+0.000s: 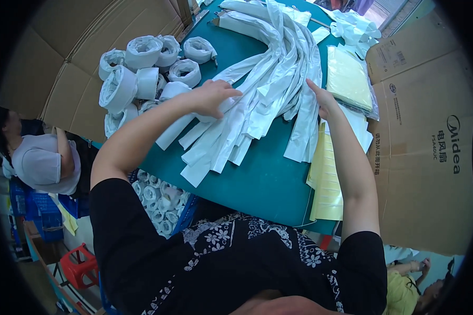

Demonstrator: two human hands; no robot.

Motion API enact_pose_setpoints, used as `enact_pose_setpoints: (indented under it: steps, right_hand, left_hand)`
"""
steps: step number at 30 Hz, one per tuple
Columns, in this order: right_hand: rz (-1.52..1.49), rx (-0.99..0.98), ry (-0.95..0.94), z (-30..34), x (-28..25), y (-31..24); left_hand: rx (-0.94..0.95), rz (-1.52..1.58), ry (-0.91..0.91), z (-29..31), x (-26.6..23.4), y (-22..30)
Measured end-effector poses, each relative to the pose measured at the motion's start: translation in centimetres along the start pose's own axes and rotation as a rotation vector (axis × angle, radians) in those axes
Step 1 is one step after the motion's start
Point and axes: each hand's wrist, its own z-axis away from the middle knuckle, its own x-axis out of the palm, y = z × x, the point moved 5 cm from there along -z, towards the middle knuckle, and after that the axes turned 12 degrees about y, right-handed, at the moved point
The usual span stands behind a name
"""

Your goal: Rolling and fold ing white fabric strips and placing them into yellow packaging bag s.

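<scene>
A loose bundle of long, flat white strips [263, 89] fans across the green tabletop [257, 181], its cut ends toward me. At the bundle's left side, my left hand [215, 97] rests with thumb and fingers apart, touching or just over the strips. On the opposite side my right hand [322, 100] lies along the bundle's edge, one finger stretched out and the others partly hidden. Neither hand is closed on a strip. Left of my left hand, several coiled white rolls [122, 90] are piled on the table, some stacked on others.
A yellow package in clear wrap [347, 76] and yellow sheets [328, 184] lie at the right. Cardboard stands on the right [420, 131] and left [84, 52]. Below the table's left edge, a blue crate [186, 212] holds more rolls. A seated person [44, 160] is at left, another [404, 289] lower right.
</scene>
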Motion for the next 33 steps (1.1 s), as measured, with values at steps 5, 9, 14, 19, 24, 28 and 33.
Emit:
enact_pose_setpoints:
  steps: [5, 9, 14, 19, 24, 28, 33]
  right_hand:
    - [-0.009, -0.023, -0.023, 2.9, 0.4, 0.3]
    - [-0.079, -0.035, 0.091, 3.0, 0.6, 0.9]
    - [0.12, -0.016, 0.199, 1.3, -0.7, 2.2]
    - [-0.188, 0.075, -0.1, 6.2, 2.5, 1.8]
    - [-0.168, 0.19, -0.072, 4.1, 2.5, 3.2]
    - [0.056, 0.024, 0.145, 2.8, 1.0, 4.2]
    - [0.093, -0.116, 0.088, 8.0, 2.1, 3.6]
  left_hand:
    - [-0.208, -0.002, 0.152, -2.0, -1.2, -4.0]
    - [-0.226, -0.526, 0.442, -4.6, 0.2, -9.9]
    - [-0.028, -0.891, 0.082, -8.0, 4.4, -7.1]
    - [-0.189, -0.384, 0.076, -7.0, 3.9, -3.0]
    - [-0.288, 0.275, -0.052, -7.5, 7.6, -0.3]
    - [-0.506, 0.543, 0.116, -3.8, 7.0, 2.4]
    - [-0.398, -0.017, 0.189, 5.1, 4.8, 1.6]
